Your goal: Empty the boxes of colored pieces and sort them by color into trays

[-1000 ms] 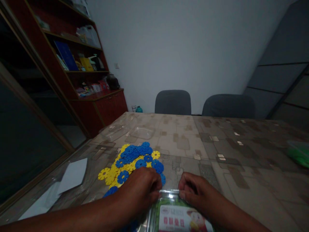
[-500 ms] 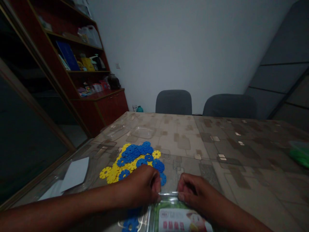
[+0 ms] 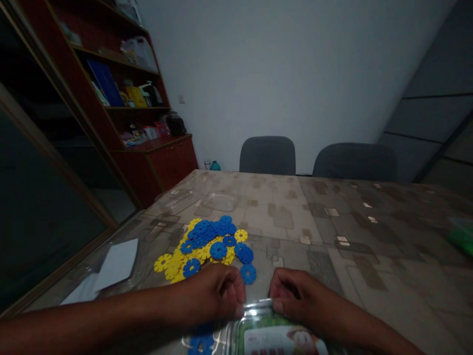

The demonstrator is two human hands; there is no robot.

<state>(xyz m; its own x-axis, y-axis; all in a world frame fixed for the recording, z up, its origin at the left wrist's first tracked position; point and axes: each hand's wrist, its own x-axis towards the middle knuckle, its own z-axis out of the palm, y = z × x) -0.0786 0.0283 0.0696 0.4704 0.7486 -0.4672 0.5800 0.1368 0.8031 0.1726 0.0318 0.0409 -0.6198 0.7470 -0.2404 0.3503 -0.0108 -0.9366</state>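
Note:
My left hand (image 3: 218, 298) and my right hand (image 3: 293, 298) are both closed in a pinch on the far edge of a clear plastic packet (image 3: 275, 333). The packet has a green and white printed label and lies at the near edge of the table. Just beyond my left hand lies a pile of blue and yellow flower-shaped plastic discs (image 3: 209, 244). One blue disc (image 3: 248, 273) lies apart between the pile and my hands. More blue discs (image 3: 201, 343) show under my left wrist.
A patterned table cover (image 3: 332, 231) spans the table. A white card (image 3: 116, 256) lies at the left, a clear lid (image 3: 220, 201) further back, something green (image 3: 461, 236) at the right edge. Two grey chairs (image 3: 268, 155) stand behind the table; a red-brown shelf unit (image 3: 140, 113) at left.
Both hands have drawn the packet a little toward me, uncovering more of the disc pile and the lone blue disc. The grip on the packet's edge is unchanged.

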